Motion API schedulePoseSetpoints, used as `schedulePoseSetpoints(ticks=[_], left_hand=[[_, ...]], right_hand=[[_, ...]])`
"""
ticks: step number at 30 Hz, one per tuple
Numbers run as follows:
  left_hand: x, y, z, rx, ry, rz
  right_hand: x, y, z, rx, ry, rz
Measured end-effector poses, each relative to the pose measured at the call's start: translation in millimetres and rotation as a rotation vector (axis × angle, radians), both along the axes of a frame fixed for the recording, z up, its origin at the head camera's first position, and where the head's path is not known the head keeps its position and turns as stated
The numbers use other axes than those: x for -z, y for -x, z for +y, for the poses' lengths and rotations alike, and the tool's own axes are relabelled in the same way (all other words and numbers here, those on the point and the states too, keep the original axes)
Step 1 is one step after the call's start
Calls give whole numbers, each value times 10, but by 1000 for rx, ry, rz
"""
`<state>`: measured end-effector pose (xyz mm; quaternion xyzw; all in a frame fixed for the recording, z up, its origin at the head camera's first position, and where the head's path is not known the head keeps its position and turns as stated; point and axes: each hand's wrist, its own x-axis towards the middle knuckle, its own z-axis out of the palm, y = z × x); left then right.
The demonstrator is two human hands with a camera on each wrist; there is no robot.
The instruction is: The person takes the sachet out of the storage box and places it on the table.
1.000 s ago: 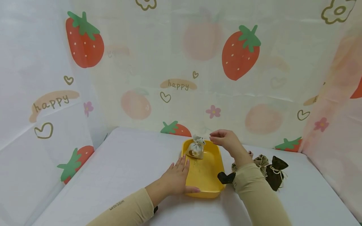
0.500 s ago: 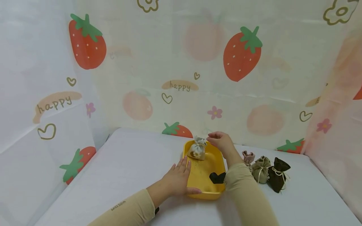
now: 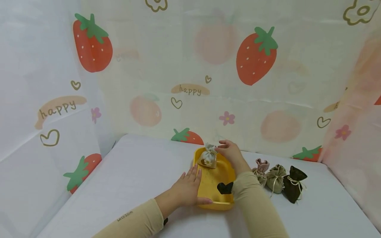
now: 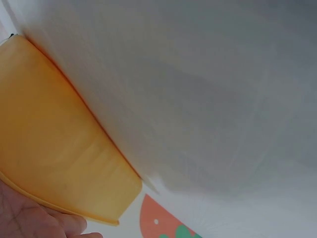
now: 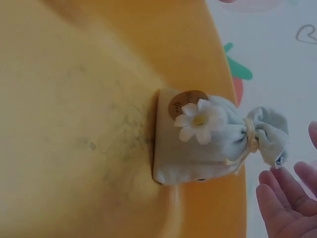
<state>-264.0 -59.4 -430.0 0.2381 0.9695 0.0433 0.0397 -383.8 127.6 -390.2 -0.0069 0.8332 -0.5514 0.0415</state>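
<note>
White worktop [image 3: 134, 178] carried yellow tray [image 3: 212, 190]; tray's near right corner hidden behind right sleeve. Left hand [image 3: 186, 190] lay flat against tray's left rim, fingers spread, thumb along near edge. Right hand [image 3: 230, 152] hovered just beside pale drawstring pouch [image 3: 208, 157], fingers relaxed, holding nothing. Pouch with daisy stood at tray's far end. Three pouches [image 3: 278, 180] sat right of tray, pink one partly hidden.

I see a white table [image 3: 128, 172] boxed in by pale curtain walls [image 3: 208, 59] printed with strawberries, hearts and "happy". Behind the table hangs the back sheet; side sheets flank it. Light is soft, even.
</note>
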Motion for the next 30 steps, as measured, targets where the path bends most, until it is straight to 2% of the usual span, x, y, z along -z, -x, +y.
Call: schedulePoseSetpoints(ticks=[10,30], left_hand=[[-10,4,-1,5,7,8],[-20,-5,-3,2,1,2]], right_hand=[[92,4,-13,-61,-125,-2],[134,69,-35,9,-268,71]])
